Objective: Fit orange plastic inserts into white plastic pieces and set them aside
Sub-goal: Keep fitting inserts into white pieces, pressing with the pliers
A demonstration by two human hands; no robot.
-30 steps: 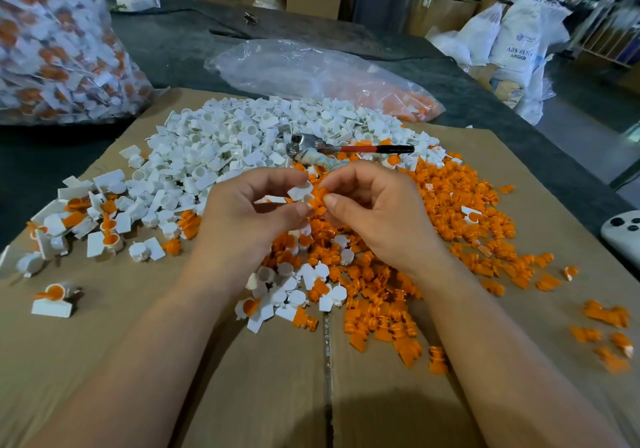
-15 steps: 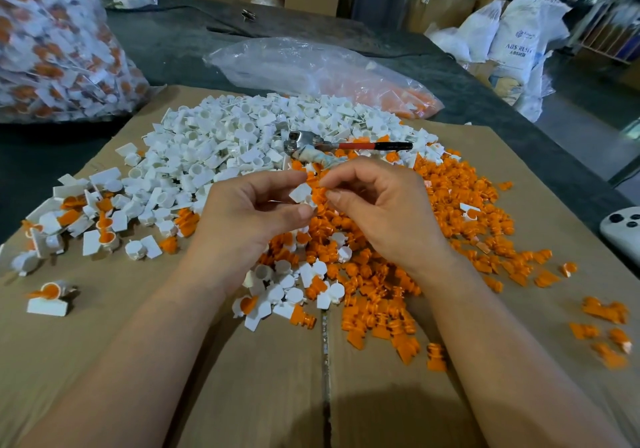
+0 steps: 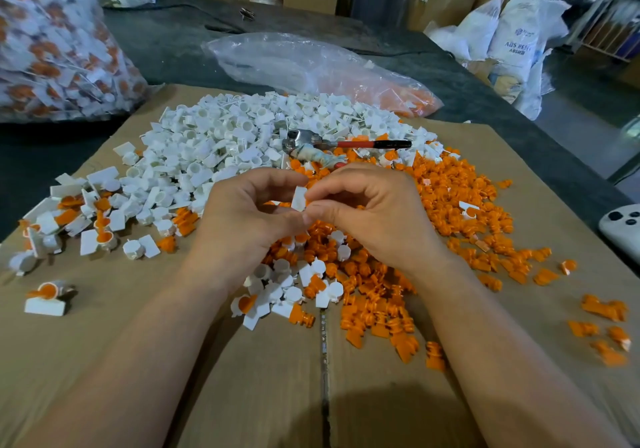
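At frame centre, the left hand (image 3: pixel 247 215) and right hand (image 3: pixel 374 215) pinch a small white plastic piece (image 3: pixel 298 198) between curled fingers (image 3: pixel 325 189).

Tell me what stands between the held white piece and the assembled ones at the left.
Nothing visible. The white piece, pinched by left hand and right hand, is above the cardboard; only low loose pieces lie before the assembled pile.

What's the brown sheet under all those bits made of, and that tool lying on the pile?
Sheet: looks like cardboard, matte brown, with a flap seam down the middle. Tool: shiny grey head, likely metal; red and black handle, perhaps plastic or rubber.
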